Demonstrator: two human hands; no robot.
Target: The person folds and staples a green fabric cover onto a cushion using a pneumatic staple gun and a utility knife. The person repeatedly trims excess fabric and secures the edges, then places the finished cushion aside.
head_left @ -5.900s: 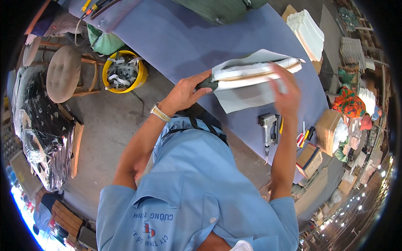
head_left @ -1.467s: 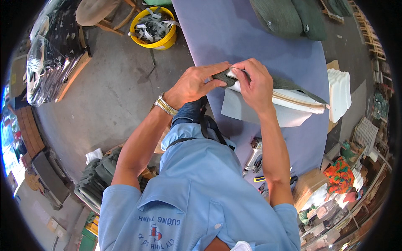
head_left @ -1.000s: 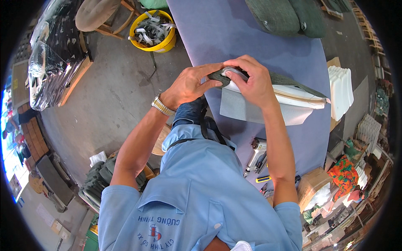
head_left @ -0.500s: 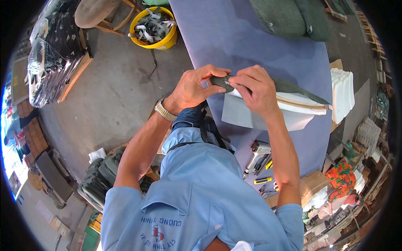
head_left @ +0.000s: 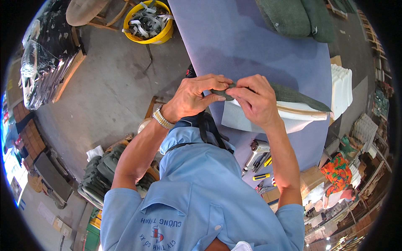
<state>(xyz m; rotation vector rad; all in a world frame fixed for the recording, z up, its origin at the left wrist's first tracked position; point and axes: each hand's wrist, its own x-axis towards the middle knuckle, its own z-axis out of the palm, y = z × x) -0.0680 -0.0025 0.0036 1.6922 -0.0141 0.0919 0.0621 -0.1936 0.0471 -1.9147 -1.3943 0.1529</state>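
A dark green upholstered cushion (head_left: pixel 289 96) rests on its edge over the blue-grey tabletop, its wooden rim and white lining facing me. White backing cloth (head_left: pixel 238 118) hangs loose below it. With thumb and fingers, my left hand (head_left: pixel 197 94) grips the cushion's near-left corner. Close beside it, my right hand (head_left: pixel 255 96) pinches the green fabric at that same corner. My fingers cover most of the corner, so the fold there is partly hidden. A staple gun (head_left: pixel 256 155) lies on the table nearer my body, with a yellow utility knife (head_left: pixel 261 177) next to it.
The blue-grey table (head_left: pixel 234 37) carries finished-looking green cushions (head_left: pixel 289 19) at the far end. A yellow bucket (head_left: pixel 161 37) of fabric scraps stands on the floor to the left. White pads (head_left: pixel 341 90) are stacked off the right edge. A person in patterned clothing (head_left: pixel 337 173) is at right.
Both hands have shifted slightly lower, staying at the cushion's corner, and the fingers have drawn closer together over the fabric. The cushion has tilted a little, showing more green cover.
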